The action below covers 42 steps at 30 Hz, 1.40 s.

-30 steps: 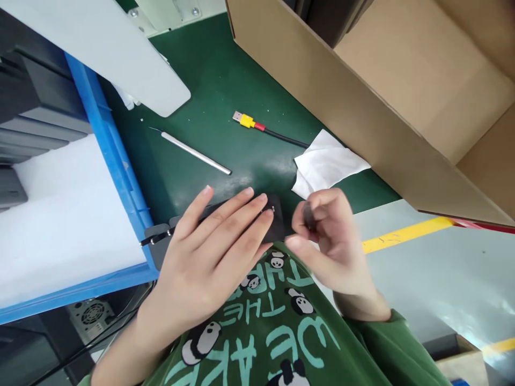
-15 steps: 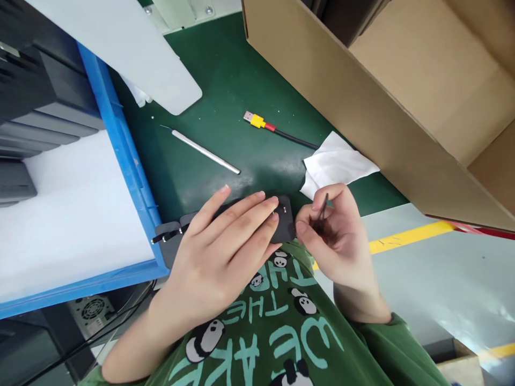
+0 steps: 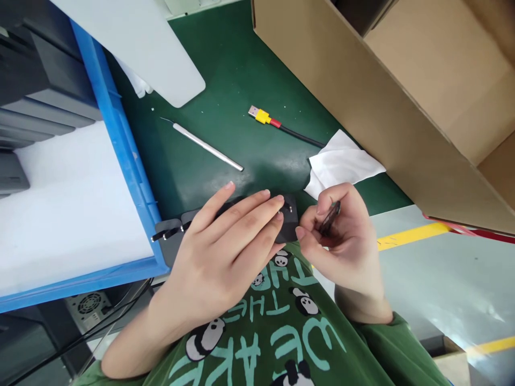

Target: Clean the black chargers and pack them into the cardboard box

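Left hand [image 3: 225, 241] is laid flat over a black device [image 3: 287, 225] at the near edge of the bench [image 3: 225, 69]; fingers [image 3: 249, 206] are stretched out and pressing down, not curled around it. Most of the device is hidden under the hand; only the right end and two dark tabs [image 3: 171, 231] at the left end are seen. Right hand [image 3: 341, 241] is held just beside the device's right end, fingers closed on a small dark part [image 3: 330, 217], too small to identify. Beyond the hands, a metal pick [image 3: 205, 146], a USB cable [image 3: 277, 123] with a yellow plug and a white cloth [image 3: 341, 163] are lying on the bench. The far right corner is taken up by a cardboard box [image 3: 382, 96], the left edge by a blue tray [image 3: 116, 145].
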{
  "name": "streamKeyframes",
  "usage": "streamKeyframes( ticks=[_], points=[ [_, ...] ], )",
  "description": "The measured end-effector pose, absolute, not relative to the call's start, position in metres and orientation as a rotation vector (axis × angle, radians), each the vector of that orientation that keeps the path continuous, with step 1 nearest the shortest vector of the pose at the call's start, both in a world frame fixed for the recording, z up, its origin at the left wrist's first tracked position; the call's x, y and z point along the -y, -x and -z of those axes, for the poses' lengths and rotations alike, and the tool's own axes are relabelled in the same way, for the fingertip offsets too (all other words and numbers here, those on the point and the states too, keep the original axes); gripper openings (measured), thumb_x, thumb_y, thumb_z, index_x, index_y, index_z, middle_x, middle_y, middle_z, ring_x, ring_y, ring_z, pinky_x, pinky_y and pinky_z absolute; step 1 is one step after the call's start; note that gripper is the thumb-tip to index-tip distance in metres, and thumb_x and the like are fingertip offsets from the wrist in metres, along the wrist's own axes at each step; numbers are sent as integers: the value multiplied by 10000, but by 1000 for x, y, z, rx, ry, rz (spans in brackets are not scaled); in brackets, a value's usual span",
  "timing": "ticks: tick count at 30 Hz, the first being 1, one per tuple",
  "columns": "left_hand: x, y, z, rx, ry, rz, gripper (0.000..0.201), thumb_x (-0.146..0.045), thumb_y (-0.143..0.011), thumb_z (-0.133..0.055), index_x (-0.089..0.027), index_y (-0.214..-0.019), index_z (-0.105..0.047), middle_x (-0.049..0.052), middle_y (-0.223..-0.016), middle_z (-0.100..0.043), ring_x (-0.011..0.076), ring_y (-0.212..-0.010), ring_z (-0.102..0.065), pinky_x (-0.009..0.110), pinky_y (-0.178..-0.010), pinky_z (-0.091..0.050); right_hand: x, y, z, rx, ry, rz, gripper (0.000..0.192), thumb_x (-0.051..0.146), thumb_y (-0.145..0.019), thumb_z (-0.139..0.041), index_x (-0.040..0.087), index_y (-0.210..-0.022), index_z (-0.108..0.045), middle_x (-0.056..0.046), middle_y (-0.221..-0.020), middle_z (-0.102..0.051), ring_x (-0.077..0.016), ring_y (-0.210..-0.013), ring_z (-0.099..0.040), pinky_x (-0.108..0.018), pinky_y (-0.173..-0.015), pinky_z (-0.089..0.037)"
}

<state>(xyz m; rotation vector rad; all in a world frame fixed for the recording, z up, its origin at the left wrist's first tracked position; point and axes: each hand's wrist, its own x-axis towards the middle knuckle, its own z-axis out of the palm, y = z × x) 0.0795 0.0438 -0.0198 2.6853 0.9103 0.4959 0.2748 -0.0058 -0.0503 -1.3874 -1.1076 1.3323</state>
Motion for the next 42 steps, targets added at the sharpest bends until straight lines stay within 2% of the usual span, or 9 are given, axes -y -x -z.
streamKeyframes(
  ticks=[10,19,27,31,34,36,38,40,42],
  points=[
    [-43,-78,23,-893,-2670,-530,219,-180,-913,-693,-116,-1122,-672,113,-1273,-709,243,-1210,-665,484,-1193,-403,2,-279,48,1029,1309,-1479,359,68,-811,-603,285,-947,-352,90,-616,-459,-86,-451,-356,-254,-395,-233],
    [-43,-79,22,-904,-2676,-532,203,-175,-912,-691,-125,-1108,-673,110,-1267,-711,243,-1215,-664,474,-1198,-408,-1,-279,47,1071,1375,-1451,416,-5,-757,-590,288,-945,-363,87,-621,-467,-81,-467,-333,-233,-397,-225],
    [-44,-79,23,-901,-2686,-518,197,-191,-929,-675,-131,-1117,-672,103,-1275,-709,240,-1203,-670,479,-1178,-426,0,-280,45,1046,1334,-1479,378,31,-787,-591,282,-947,-359,85,-635,-482,-77,-460,-325,-241,-402,-203],
    [-43,-79,24,-876,-2693,-517,230,-181,-918,-689,-99,-1131,-666,113,-1292,-698,242,-1236,-648,466,-1205,-383,-1,-284,48,1104,1412,-1431,355,39,-793,-607,281,-930,-385,81,-651,-484,-87,-484,-328,-237,-415,-243],
    [-42,-72,18,-881,-2679,-536,288,-240,-896,-728,-112,-1142,-649,113,-1331,-672,249,-1341,-564,450,-1240,-328,-2,-294,48,1083,1396,-1326,243,127,-865,-626,271,-934,-443,59,-681,-511,-109,-541,-396,-256,-470,-326],
    [-41,-62,12,-983,-2616,-568,287,-307,-861,-771,-170,-1079,-643,79,-1341,-661,238,-1374,-531,427,-1245,-328,-4,-302,47,1064,1391,-1220,155,182,-896,-629,263,-971,-520,27,-757,-548,-132,-656,-487,-270,-562,-416],
    [-42,-48,8,-1148,-2528,-596,298,-399,-845,-778,-227,-1035,-626,31,-1347,-646,240,-1351,-551,448,-1229,-359,-7,-308,46,1098,1440,-1116,162,201,-911,-615,265,-1060,-600,-3,-855,-579,-158,-788,-554,-286,-658,-479],
    [-44,-34,7,-1284,-2450,-616,387,-480,-831,-770,-265,-1111,-610,4,-1366,-625,270,-1316,-576,517,-1199,-391,-13,-311,47,1219,1502,-1064,292,199,-939,-560,289,-1212,-614,-24,-950,-600,-177,-851,-586,-316,-722,-521],
    [-45,-20,9,-1360,-2385,-609,567,-538,-809,-771,-299,-1275,-553,4,-1398,-597,305,-1326,-561,570,-1172,-411,-20,-310,50,1416,1540,-1030,442,191,-962,-494,305,-1388,-528,-41,-1025,-609,-192,-894,-614,-360,-786,-558]
  ],
)
